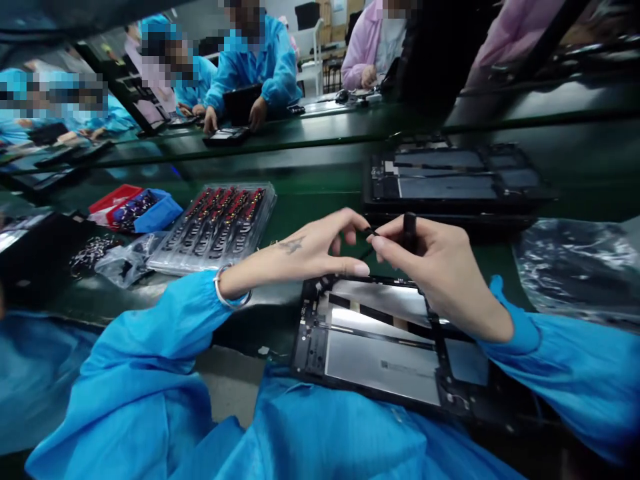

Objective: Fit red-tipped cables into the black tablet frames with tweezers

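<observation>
My right hand (433,267) pinches a small black part (371,232) between thumb and fingertips; its exact kind is too small to make out. A short, dark upright piece (410,229) shows at the same hand's fingers. My left hand (325,247) reaches in from the other side, its index fingertip at the small part and its thumb held apart below. Under both hands lies an opened tablet-like device (383,363), tilted against the bench edge near my lap. Silvery battery panels, black strips and circuit boards show inside it. My right hand partly hides its upper edge.
Similar opened devices (445,177) are stacked behind my right hand. Clear plastic wrapping (575,267) lies at right. Leftward are a clear tray (215,223) of small parts, a blue bin (157,212), a red bin (117,200) and a plastic bag (130,260). Co-workers (255,67) work across the bench.
</observation>
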`<control>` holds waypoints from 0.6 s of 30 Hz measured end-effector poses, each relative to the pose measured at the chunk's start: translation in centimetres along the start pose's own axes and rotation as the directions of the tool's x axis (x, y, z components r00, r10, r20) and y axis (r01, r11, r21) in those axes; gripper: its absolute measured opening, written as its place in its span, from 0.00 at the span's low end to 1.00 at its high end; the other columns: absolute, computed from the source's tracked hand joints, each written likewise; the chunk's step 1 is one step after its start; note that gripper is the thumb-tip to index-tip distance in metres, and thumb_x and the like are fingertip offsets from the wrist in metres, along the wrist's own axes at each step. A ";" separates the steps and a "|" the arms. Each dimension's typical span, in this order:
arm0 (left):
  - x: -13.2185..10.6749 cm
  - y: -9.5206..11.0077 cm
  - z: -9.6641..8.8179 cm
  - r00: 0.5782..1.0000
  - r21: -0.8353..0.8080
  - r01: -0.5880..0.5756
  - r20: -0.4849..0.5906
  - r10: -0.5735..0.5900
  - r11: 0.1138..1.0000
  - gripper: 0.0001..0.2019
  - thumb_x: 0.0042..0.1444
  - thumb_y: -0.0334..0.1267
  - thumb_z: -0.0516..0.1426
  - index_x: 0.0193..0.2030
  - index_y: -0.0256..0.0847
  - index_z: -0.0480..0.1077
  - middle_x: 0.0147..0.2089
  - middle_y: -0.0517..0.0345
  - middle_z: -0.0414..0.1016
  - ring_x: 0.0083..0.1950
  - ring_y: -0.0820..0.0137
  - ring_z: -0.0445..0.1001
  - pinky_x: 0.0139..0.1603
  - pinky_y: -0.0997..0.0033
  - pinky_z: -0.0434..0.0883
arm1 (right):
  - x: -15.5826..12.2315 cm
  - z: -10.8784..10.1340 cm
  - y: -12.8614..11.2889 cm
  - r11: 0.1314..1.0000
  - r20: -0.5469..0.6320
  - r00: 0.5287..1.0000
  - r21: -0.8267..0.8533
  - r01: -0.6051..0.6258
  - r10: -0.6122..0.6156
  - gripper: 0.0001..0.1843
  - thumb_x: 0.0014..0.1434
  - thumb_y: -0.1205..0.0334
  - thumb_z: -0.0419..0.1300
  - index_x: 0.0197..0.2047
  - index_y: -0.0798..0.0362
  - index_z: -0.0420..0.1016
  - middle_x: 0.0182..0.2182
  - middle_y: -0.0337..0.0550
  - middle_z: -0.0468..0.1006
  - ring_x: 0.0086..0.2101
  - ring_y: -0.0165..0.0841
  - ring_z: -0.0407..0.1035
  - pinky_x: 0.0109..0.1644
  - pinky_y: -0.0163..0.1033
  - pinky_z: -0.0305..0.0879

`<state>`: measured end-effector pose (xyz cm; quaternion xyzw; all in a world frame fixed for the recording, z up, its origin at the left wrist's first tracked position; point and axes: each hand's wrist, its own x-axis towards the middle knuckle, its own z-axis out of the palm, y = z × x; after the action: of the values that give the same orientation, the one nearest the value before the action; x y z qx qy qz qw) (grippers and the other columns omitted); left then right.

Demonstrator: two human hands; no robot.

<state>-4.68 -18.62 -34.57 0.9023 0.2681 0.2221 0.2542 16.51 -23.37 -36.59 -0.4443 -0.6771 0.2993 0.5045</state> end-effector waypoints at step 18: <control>-0.2 2.2 2.2 0.804 0.873 -0.130 -0.185 0.566 0.469 0.09 0.73 0.31 0.51 0.41 0.36 0.71 0.37 0.52 0.77 0.35 0.68 0.75 0.36 0.67 0.72 | -1.4 0.3 -1.2 0.998 0.033 0.999 0.064 -0.024 0.022 0.10 0.64 0.60 0.66 0.30 0.52 0.80 0.24 0.37 0.77 0.25 0.28 0.65 0.28 0.36 0.57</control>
<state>-2.87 -21.09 -35.04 0.8689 0.1945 0.3201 -0.3235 15.97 -25.12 -36.20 -0.4306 -0.6701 0.3338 0.5041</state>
